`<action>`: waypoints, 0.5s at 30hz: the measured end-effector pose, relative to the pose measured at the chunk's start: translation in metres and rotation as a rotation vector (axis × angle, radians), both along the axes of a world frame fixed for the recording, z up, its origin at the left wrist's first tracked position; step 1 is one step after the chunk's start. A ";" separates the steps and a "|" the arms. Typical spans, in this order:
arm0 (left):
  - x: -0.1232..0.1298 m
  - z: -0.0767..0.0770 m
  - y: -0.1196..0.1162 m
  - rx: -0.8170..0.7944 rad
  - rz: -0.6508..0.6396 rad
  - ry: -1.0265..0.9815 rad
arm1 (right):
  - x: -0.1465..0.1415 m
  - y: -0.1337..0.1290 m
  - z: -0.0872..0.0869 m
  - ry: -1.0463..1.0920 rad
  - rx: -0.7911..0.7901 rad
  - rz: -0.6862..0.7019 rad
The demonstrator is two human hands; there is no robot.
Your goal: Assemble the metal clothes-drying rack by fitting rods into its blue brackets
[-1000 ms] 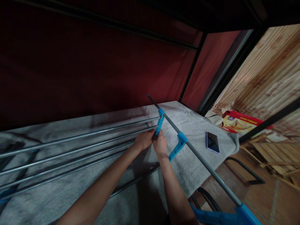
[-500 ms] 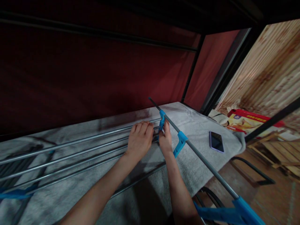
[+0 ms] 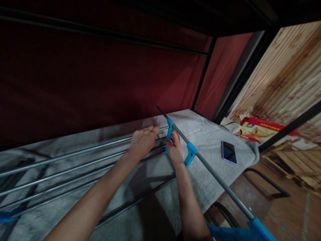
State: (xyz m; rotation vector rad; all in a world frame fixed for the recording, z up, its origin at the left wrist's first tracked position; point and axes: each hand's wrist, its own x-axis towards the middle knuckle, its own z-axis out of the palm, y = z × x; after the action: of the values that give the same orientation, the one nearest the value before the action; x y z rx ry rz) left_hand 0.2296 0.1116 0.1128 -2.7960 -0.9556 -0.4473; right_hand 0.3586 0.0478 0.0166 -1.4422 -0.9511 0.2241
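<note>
Several long grey metal rods (image 3: 75, 153) run from the left toward a blue plastic bracket (image 3: 170, 130), which is joined to a long slanting grey pole (image 3: 215, 173). My left hand (image 3: 143, 141) lies over the upper rods, its fingers bent round the top rod near the bracket. Against the bracket's near side, my right hand (image 3: 175, 147) has its thumb and fingers closed on it. Farther down the pole sits a second blue bracket (image 3: 191, 154). The rods' ends at the first bracket are partly hidden by my hands.
A purple-edged phone (image 3: 229, 152) lies on the grey cloth (image 3: 208, 134) to the right. Black frame posts (image 3: 204, 73) and a dark red curtain (image 3: 112, 80) stand behind. A red and yellow box (image 3: 260, 130) and wooden slats (image 3: 301, 160) are at the far right.
My left hand has shifted a little left and up along the rods, its fingers lifting toward the top rod. My right hand stays at the bracket. The whole view has shifted slightly.
</note>
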 end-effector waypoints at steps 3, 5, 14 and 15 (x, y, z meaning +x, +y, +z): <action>0.000 -0.001 0.001 0.017 0.006 0.011 | 0.000 0.000 -0.002 -0.011 -0.035 -0.040; -0.001 -0.001 0.002 0.019 0.003 0.012 | 0.001 -0.001 -0.003 -0.018 -0.036 -0.053; -0.001 0.002 0.002 0.006 0.008 0.044 | 0.002 0.001 -0.006 0.037 0.025 -0.018; -0.001 0.002 0.002 0.003 0.009 0.049 | 0.002 0.001 -0.006 0.048 0.033 -0.007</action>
State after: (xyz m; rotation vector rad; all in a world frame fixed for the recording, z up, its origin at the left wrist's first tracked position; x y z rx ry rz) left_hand 0.2286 0.1134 0.1153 -2.7848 -0.9566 -0.3771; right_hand 0.3606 0.0491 0.0101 -1.4035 -0.9067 0.2361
